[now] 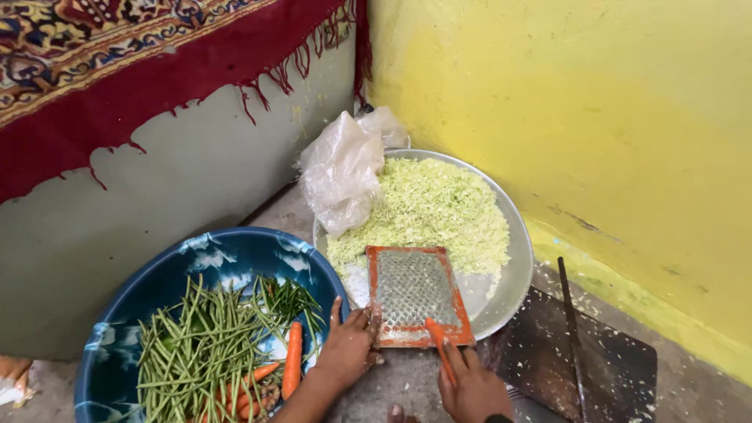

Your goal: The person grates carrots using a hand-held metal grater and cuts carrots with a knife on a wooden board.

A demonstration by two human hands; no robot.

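The left hand (347,345) is gripping the lower left edge of an orange-framed grater (415,294), its fingers curled around the frame, while the grater is leaning on the rim of a metal tray (517,258) heaped with shredded cabbage (427,210). The right hand (470,388) is pinching a carrot (439,345) and pressing its tip against the grater's lower edge. A blue basin (196,254) of green beans (196,345) is sitting just beside the left hand, and a crumpled plastic bag (341,168) is lying on the tray's far rim.

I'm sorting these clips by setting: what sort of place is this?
Probably a home floor corner used for preparing vegetables. A metal tray of shredded cabbage and a blue basin of green beans sit on the bare floor against a yellow wall, with an orange-framed grater between the hands.
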